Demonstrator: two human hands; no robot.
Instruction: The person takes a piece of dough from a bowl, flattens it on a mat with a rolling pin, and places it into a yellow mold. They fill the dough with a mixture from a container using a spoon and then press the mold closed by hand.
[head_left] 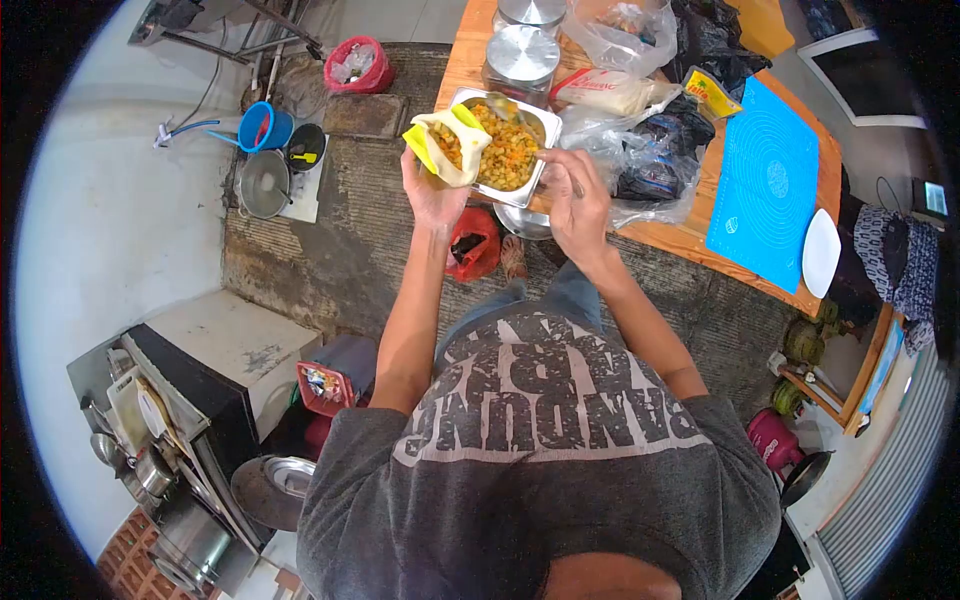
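In the head view, the dough wrapper (447, 146) sat cupped in the left hand (432, 192), its open mouth facing the metal tray (548, 122) of chopped filling, its long axis running from the hand toward the wooden table (690, 235). The right hand (573, 200) was curled around a spoon (508, 106) whose bowl lay over the filling, just beside the wrapper. The spoon's handle was mostly hidden by the fingers, and the wrapper's contents were hard to make out.
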